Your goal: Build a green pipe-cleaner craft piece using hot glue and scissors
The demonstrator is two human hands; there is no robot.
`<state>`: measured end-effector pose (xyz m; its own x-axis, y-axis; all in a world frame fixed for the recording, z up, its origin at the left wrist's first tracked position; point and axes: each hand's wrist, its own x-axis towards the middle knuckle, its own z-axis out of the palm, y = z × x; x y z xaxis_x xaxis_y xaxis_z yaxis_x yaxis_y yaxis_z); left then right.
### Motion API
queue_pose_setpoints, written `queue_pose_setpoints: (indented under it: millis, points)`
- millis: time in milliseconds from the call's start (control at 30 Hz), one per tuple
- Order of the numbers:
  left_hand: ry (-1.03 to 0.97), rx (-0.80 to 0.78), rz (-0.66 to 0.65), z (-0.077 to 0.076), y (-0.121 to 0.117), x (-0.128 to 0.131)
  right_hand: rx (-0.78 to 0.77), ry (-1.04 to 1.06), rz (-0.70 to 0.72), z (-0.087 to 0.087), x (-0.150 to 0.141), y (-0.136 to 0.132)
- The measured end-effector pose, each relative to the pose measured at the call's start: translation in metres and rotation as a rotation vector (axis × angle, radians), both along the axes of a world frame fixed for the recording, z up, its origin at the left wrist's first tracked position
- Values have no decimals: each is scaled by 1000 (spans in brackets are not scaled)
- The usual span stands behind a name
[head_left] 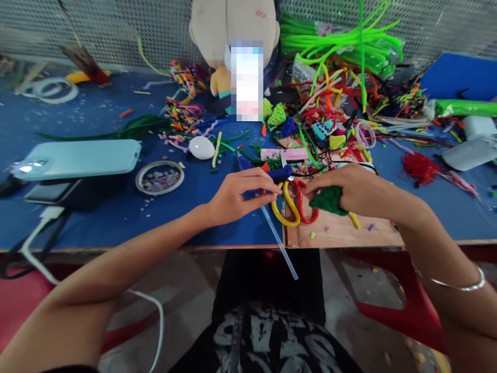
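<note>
My left hand (pixel 244 191) is closed around a blue hot glue gun (pixel 282 173) with an orange trigger. A clear glue stick (pixel 280 244) pokes out of it past the table's front edge. In my right hand (pixel 359 189) is a dark green fuzzy piece (pixel 329 201), its far side covered by the fingers. Between the hands lie scissors (pixel 288 208) with one yellow and one red handle loop. Just beyond them are a pink stick-like piece (pixel 285 154) and green fuzzy bits.
A phone with a blurred screen (pixel 247 80) leans against a large plush doll (pixel 235 23). Pipe cleaners (pixel 349 44) heap at the back right. On the left are a light blue phone (pixel 81 157), a round dish of beads (pixel 160 177) and a white egg-shaped object (pixel 202 148).
</note>
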<state>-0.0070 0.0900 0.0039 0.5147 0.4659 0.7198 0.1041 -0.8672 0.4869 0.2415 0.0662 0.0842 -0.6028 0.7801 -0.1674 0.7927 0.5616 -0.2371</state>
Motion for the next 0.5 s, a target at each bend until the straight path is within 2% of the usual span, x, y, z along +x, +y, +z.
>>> queue_pose_setpoints:
  millis: [67, 167, 300, 500]
  points:
    - [3, 29, -4, -1, -1, 1, -8, 374, -21, -1, -2, -9]
    - [-14, 40, 7, -2, -1, 0, -1, 663, -25, -10, -8, -17]
    - [-34, 33, 14, -2, 0, 0, 18, 832, -4, -22, -13, -20]
    - [-34, 16, 7, -1, 0, -1, -30, 918, -103, -26, -19, -24]
